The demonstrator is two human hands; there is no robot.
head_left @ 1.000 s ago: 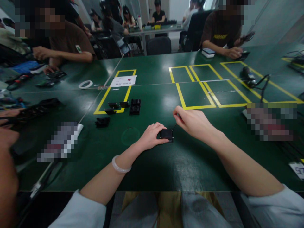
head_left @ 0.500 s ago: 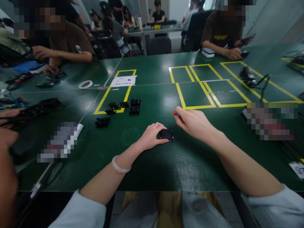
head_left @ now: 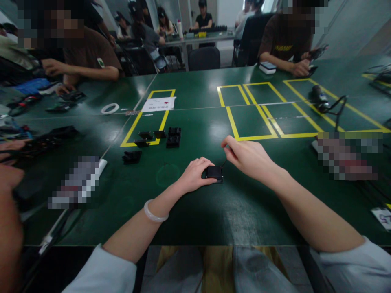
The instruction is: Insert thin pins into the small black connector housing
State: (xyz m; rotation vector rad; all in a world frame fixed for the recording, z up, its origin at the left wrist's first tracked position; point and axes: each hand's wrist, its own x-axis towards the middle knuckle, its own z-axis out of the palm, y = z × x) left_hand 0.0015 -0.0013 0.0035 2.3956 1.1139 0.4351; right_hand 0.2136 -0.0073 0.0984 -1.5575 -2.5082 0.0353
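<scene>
- On the left half of my desk (head_left: 189, 221), toward the far edge from my left forearm, a dark angular bracket (head_left: 132, 157) lies by itself, touched by neither hand.
- Just beyond it, three thin black panels (head_left: 142, 143) stand at the near end of a yellow tape outline (head_left: 131, 130); one is on the tape's near line. I can't tell whether they are finished or waiting.
- To their right sits a black notched part (head_left: 174, 137), just outside the outline, also out of my hands.
- About midway along the near edge, set in from it, is the piece in hand: a squarish black module (head_left: 214, 173), flat on the desk. My left hand (head_left: 195, 174) grips it from its left side, thumb along the near side and fingers at the far side, the gap narrowed to the module's width.
- A thin dark rod (head_left: 224, 163) slants down to the module's far right corner. My right hand (head_left: 246, 155) pinches its upper end, fingertips drawn tight; the grip itself is mostly hidden.
- By my judgement this module is partway through: held and with the rod at one corner, but not yet released. Small pale spots show at its near corners, perhaps screws; how tight they are, I can't tell.
</scene>
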